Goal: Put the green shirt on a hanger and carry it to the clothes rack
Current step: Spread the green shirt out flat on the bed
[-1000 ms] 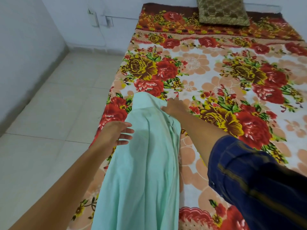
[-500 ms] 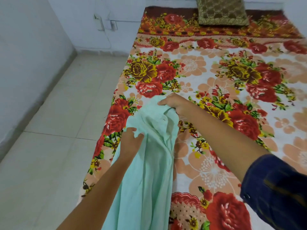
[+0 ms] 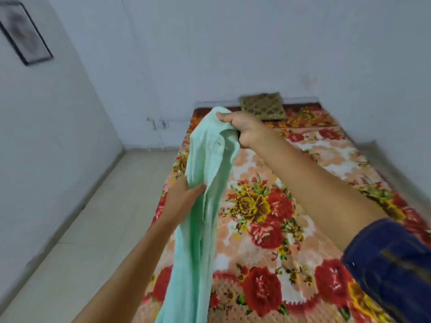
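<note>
The pale green shirt point(image 3: 205, 183) hangs bunched in the air above the left side of the bed. My right hand point(image 3: 245, 129) grips its top end, fingers curled round the cloth. Lower down, my left hand point(image 3: 184, 194) holds the shirt's left side, thumb over the fabric. The shirt's lower part drops out of view at the bottom edge. No hanger or clothes rack is in view.
The bed with a red and yellow floral cover point(image 3: 268, 217) fills the right half, with a brown patterned cushion point(image 3: 262, 106) at its head. Pale tiled floor point(image 3: 93, 229) runs along the left. White walls surround; a dark framed picture point(image 3: 23, 31) hangs on the left wall.
Both hands have lifted the shirt off the bed into the air. The camera has tilted up, so more wall and the framed picture show.
</note>
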